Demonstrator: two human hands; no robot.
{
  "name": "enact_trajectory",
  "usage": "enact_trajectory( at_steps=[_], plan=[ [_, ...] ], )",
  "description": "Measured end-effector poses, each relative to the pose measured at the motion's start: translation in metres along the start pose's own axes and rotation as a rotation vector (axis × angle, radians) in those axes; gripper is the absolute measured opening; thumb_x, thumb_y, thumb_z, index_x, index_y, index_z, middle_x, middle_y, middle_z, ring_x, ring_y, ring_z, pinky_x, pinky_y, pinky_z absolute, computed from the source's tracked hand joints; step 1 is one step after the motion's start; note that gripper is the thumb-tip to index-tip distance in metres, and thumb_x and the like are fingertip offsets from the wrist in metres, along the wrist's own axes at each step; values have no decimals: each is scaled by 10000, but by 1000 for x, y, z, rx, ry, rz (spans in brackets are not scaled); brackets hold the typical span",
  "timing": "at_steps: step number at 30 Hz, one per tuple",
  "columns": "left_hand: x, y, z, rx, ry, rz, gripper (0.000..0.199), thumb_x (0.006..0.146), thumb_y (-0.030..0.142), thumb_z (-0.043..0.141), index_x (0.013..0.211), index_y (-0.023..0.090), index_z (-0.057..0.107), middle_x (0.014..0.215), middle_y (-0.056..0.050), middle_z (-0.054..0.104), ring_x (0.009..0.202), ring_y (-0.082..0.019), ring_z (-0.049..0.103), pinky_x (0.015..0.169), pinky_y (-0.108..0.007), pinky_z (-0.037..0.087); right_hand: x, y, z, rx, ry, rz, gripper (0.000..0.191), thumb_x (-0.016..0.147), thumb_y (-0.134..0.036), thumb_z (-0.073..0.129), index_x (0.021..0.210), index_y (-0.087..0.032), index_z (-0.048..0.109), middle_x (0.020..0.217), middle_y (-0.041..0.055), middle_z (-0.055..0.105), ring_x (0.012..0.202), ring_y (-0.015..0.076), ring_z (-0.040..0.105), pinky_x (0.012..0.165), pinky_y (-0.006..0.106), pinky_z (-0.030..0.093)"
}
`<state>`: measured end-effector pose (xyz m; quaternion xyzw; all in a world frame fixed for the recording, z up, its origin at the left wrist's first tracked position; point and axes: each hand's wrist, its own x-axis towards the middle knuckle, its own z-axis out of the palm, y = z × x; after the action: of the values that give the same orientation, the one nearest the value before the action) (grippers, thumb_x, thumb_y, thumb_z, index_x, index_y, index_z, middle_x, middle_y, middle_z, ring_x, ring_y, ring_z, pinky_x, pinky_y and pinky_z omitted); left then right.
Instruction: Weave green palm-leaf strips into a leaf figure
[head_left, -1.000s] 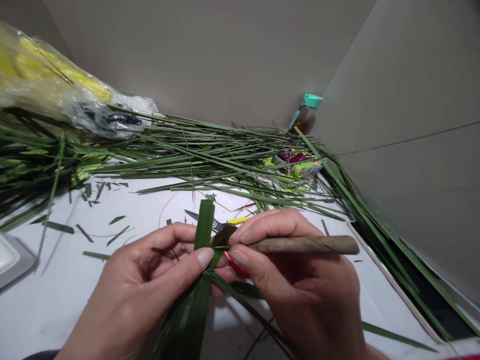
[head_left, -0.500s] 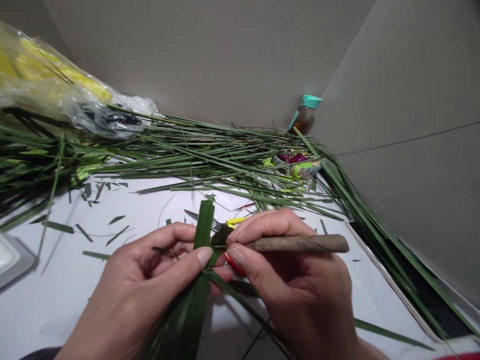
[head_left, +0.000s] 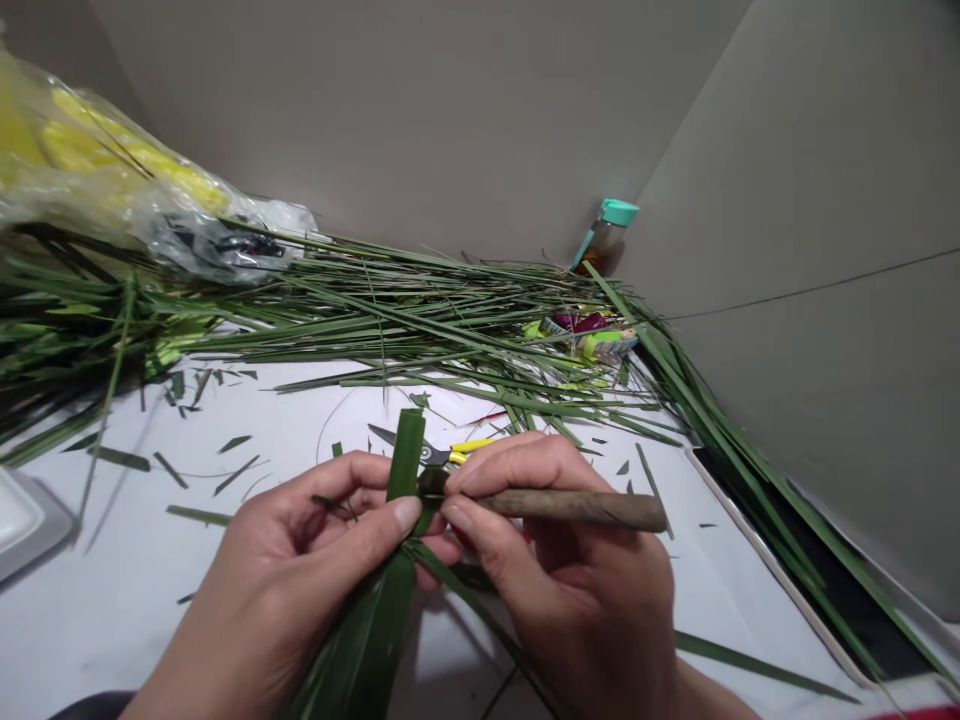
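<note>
Your left hand (head_left: pixel 289 585) has its fingers clenched on a folded green leaf (head_left: pixel 367 625), your right hand (head_left: pixel 574 590) grasps a wooden-handled knife (head_left: pixel 577 508) against it, and a heap of long leaves (head_left: pixel 420 320) lies upper centre.

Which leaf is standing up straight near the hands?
The wide green leaf held in the left hand: its top end points up, while the other leaves lie flat in the big pile behind.

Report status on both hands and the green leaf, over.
Left hand pinching folded green leaf. Right hand gripping wooden-handled knife, blade at leaf. Yellow-handled scissors lying just beyond, not held.
</note>
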<state>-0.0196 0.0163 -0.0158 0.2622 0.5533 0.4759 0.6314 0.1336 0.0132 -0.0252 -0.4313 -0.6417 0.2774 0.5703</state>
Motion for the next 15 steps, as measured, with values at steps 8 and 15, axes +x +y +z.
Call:
enact_trajectory(
  at_steps=[8, 15],
  plan=[
    [5, 6, 6, 15, -68, 2, 572, 506, 491, 912, 1022, 295, 763, 632, -25, 792, 608, -328, 764, 448, -349, 609, -3, 14, 7, -23, -39, -255, 132, 879, -109, 646, 931, -230, 635, 846, 29, 713, 774, 177, 680, 695, 291, 566],
    [34, -34, -27, -12, -134, 19, 262, 532, 391, 948, 721, 326, 779, 427, 67, 694, 337, -187, 645, 305, -182, 483, -2, 16, 8, -178, -96, -454, 147, 874, -77, 554, 954, -196, 588, 822, 86, 709, 743, 203, 686, 690, 295, 585]
  ],
)
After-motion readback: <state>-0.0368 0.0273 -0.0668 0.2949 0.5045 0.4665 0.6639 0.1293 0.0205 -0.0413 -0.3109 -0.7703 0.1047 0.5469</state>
